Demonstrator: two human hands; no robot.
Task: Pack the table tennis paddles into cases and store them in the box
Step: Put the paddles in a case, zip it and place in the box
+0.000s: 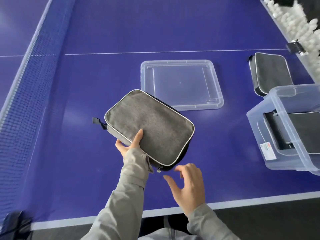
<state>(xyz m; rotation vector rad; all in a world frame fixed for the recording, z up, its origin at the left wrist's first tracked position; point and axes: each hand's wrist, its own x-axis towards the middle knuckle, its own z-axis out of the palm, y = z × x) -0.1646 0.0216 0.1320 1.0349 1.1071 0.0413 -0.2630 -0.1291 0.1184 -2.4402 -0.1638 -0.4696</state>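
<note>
A grey fabric paddle case [150, 126] with pale piping is held just above the blue table, tilted. My left hand [130, 143] grips its near left edge, thumb on top. Its zip pull [159, 169] hangs at the near corner. My right hand [187, 185] hovers open just below that corner, fingers spread, touching nothing. At the right stands a clear plastic box [270, 135] with a dark case [297, 130] lying inside. Another grey case [271, 73] lies on the table behind the box. No bare paddle is visible.
The box's clear lid [181, 84] lies flat on the table beyond the held case. The net [26, 94] runs along the left. A bin of white balls [294, 23] sits at the far right. The table's near edge [225, 204] is close to my body.
</note>
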